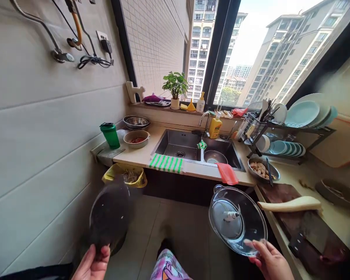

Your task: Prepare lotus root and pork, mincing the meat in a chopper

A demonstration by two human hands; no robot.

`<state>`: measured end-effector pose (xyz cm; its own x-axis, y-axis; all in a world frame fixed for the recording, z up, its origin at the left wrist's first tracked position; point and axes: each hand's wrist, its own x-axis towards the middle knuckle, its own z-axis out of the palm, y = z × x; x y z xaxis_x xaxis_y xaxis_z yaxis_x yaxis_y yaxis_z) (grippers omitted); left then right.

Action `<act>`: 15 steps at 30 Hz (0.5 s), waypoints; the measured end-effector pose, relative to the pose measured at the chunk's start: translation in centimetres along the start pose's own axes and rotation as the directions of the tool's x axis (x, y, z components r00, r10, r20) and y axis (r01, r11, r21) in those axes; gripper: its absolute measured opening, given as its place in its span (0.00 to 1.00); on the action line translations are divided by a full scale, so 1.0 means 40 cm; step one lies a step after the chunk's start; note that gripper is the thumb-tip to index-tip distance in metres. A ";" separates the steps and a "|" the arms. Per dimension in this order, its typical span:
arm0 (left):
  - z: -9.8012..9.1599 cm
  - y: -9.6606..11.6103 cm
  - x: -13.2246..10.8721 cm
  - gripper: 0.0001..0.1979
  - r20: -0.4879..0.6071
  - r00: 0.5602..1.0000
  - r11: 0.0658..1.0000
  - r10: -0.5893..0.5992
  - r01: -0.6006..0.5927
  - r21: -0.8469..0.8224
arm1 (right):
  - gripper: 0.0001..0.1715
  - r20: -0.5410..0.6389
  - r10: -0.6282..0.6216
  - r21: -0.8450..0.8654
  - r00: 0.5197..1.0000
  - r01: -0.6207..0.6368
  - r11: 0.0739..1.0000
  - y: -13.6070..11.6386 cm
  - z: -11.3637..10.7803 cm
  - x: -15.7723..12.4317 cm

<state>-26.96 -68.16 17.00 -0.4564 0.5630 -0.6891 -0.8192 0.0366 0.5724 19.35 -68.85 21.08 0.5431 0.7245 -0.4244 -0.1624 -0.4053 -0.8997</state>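
- Left hand (pixel 91 264) is low at the bottom edge of the view, palm turned up a bit, thumb and fingers pinched on the near edge of a dark round lid (pixel 111 217). The lid tilts up and away from the person, out over the floor and just in front of the bin (pixel 125 177).
- Right hand (pixel 270 260) comes in from the bottom right, thumb hooked over the near rim of a glass bowl (pixel 236 221), fingers under it, so it's clamped on that rim.
- The bowl is held out in the air beside the counter edge, tipped toward the camera so the white spindle in the middle shows.
- Both hands are about level and well apart, with the person's patterned knee between them.
- Ahead is the sink (pixel 189 146) with a striped cloth (pixel 166 162) and a red cloth (pixel 227 174) over its front edge.
- On the right, a cutting board (pixel 280 192) carries a cleaver (pixel 309 233).
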 end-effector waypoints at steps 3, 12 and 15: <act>0.125 -0.019 0.145 0.18 0.031 0.999 0.999 -0.027 0.028 -0.037 | 0.17 0.023 0.084 0.090 0.996 -0.086 0.992 -0.109 0.157 0.149; 0.776 0.046 0.515 0.14 0.205 0.975 0.996 -0.088 0.090 -0.002 | 0.10 0.080 0.111 0.070 0.991 -0.117 0.991 -0.352 0.725 0.600; 0.912 0.043 0.566 0.13 0.271 0.952 0.990 -0.139 0.124 0.071 | 0.07 0.034 0.205 0.008 0.978 -0.206 0.979 -0.344 0.915 0.772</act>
<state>-26.02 -25.22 18.60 -0.2264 0.7550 -0.6154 -0.8427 0.1650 0.5125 8.21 -20.52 16.61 0.4696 0.6447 -0.6033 -0.2773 -0.5411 -0.7940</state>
